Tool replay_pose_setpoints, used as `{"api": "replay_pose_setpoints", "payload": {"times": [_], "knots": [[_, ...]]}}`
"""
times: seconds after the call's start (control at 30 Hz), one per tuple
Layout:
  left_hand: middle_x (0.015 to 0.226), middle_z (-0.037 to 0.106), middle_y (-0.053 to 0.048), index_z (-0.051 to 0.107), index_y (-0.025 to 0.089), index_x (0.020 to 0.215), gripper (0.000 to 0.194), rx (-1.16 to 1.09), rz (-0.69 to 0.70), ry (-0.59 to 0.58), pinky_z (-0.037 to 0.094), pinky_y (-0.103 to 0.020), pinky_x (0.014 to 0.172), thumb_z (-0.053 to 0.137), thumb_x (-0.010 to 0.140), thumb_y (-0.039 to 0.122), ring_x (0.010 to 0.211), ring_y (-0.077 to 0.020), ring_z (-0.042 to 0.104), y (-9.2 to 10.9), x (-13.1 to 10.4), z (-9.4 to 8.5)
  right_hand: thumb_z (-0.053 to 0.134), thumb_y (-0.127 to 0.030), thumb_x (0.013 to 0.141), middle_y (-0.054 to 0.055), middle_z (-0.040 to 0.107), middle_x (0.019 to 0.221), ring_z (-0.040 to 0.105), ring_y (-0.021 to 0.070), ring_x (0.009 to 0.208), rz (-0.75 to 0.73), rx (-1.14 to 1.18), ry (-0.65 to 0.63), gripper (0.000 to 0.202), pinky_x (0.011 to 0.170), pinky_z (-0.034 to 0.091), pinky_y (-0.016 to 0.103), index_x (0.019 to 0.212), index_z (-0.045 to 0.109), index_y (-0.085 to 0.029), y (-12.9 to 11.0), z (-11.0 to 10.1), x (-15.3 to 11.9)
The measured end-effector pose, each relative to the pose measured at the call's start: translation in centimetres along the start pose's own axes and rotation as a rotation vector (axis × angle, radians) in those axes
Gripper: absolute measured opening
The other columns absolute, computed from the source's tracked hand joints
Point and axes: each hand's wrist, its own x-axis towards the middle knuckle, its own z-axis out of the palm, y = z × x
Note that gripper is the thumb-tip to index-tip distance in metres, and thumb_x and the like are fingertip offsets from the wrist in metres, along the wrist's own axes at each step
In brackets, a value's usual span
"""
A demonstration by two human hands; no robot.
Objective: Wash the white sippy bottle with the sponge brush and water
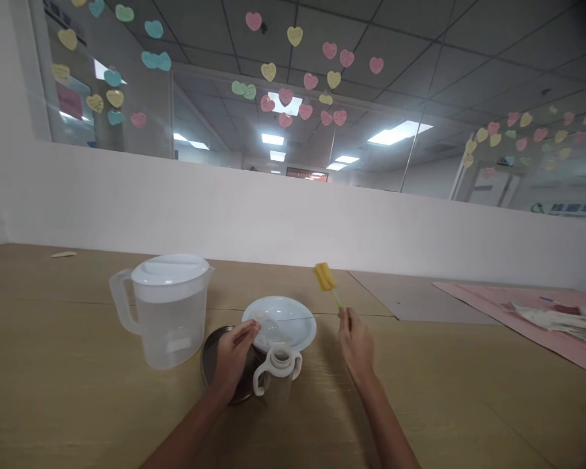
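My right hand (356,342) is closed around the thin green handle of a sponge brush (325,277), whose yellow head points up and away. My left hand (234,355) hovers over a dark round metal tray (209,355), its fingers together and loosely extended; I see nothing clearly held in it. Just right of it stands a clear bottle (278,384) with a white two-handled collar and an open mouth. Behind the bottle is a white bowl (300,326). Something translucent (272,329) shows in the bowl near my left fingertips, its kind unclear.
A large clear pitcher (170,326) with a white lid stands on the left of the wooden table (92,397). At the far right a pink sheet (493,306) bears a crumpled whitish cloth (561,319). A white wall (254,215) under windows closes off the back.
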Motion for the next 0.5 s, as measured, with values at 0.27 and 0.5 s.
{"api": "replay_pose_setpoints", "payload": {"times": [0.27, 0.5], "knots": [[0.085, 0.07, -0.008, 0.067, 0.014, 0.082, 0.029, -0.075, -0.018, -0.063, 0.047, -0.033, 0.08, 0.066, 0.063, 0.035, 0.087, -0.0231, 0.062, 0.7, -0.1, -0.1, 0.031, -0.043, 0.091, 0.005, 0.067, 0.075, 0.058, 0.0129, 0.064, -0.432, 0.052, -0.117, 0.043, 0.054, 0.03, 0.02, 0.081, 0.066, -0.019, -3.1, 2.5, -2.5], [0.081, 0.068, -0.006, 0.066, 0.013, 0.079, 0.029, -0.168, -0.057, -0.046, 0.047, -0.029, 0.076, 0.066, 0.062, 0.037, 0.078, -0.0182, 0.061, 0.9, 0.2, -0.1, 0.031, -0.041, 0.091, 0.007, 0.068, 0.08, 0.059, 0.013, 0.068, -0.472, 0.112, -0.035, 0.042, 0.06, 0.034, 0.019, 0.09, 0.067, -0.019, -2.3, 2.9, -2.7]]}}
